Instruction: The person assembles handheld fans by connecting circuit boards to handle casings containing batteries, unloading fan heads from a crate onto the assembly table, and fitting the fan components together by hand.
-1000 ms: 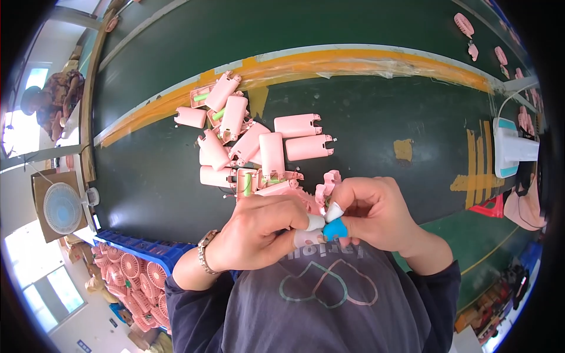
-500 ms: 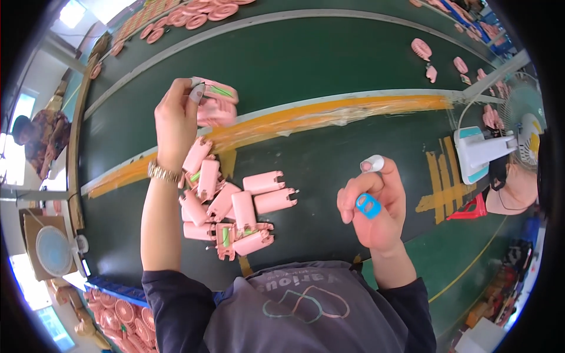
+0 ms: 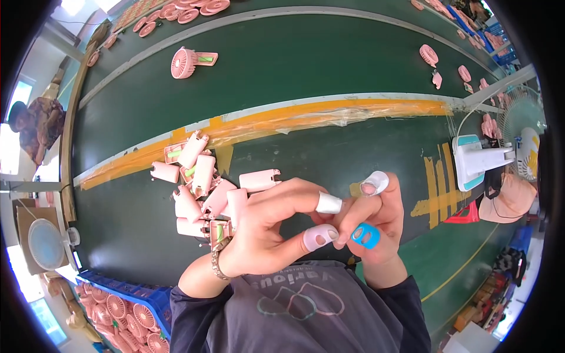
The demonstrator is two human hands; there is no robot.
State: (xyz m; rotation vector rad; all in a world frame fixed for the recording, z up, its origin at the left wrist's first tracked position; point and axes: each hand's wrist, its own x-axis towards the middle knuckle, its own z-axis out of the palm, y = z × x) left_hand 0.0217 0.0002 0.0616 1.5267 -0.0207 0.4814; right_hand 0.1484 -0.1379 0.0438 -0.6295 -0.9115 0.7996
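Observation:
My left hand [image 3: 265,229] and my right hand [image 3: 379,226] meet in front of my chest, fingertips touching. The left thumb and index finger pinch against the curled right fingers; whatever lies between them is too small or hidden to make out. White wraps cover several fingertips, and a blue finger sleeve [image 3: 366,236] is on my right thumb. Just left of my left hand lies a loose pile of pink plastic handle shells [image 3: 203,175], a few showing green parts inside. A pink handheld fan [image 3: 183,63] with an opened handle lies on the green conveyor belt [image 3: 294,59] beyond the taped rail.
Orange tape runs along the rail [image 3: 329,107]. On the right stand a white and teal stand [image 3: 471,159] and a desk fan [image 3: 524,112]. A blue crate [image 3: 147,300] of pink fan parts sits at lower left. More pink fans [image 3: 429,56] lie on the belt's far right.
My left hand has let go of the pink fan, which now lies on the belt, and has come back to my right hand. The shell pile has shifted slightly.

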